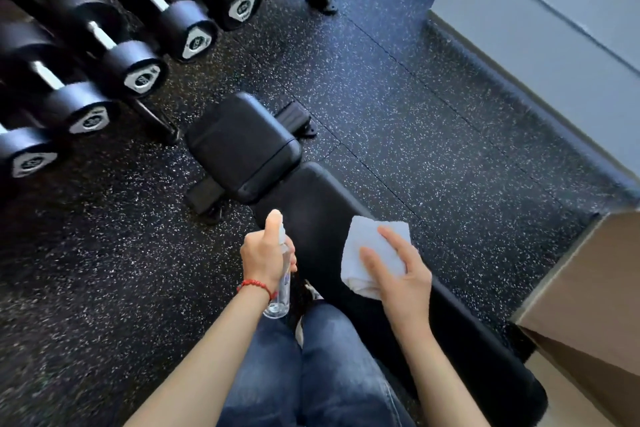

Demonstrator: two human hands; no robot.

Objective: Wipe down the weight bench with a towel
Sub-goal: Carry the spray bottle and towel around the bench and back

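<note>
A black padded weight bench (311, 204) runs from the centre toward the lower right, with its seat pad (242, 146) at the far end. My right hand (398, 274) lies on a folded white towel (367, 246) and presses it onto the long back pad with straight fingers. Just left of the bench, my left hand (265, 253) grips a clear spray bottle (282, 288), with the forefinger on top of the nozzle, which points toward the pad. A red bead bracelet is on that wrist.
A rack of black dumbbells (138, 73) fills the upper left. Speckled black rubber floor (415, 114) surrounds the bench. A grey wall (554, 28) and a tan box edge (588, 305) stand at the right. My jeans-clad legs (311, 374) are at the bottom centre.
</note>
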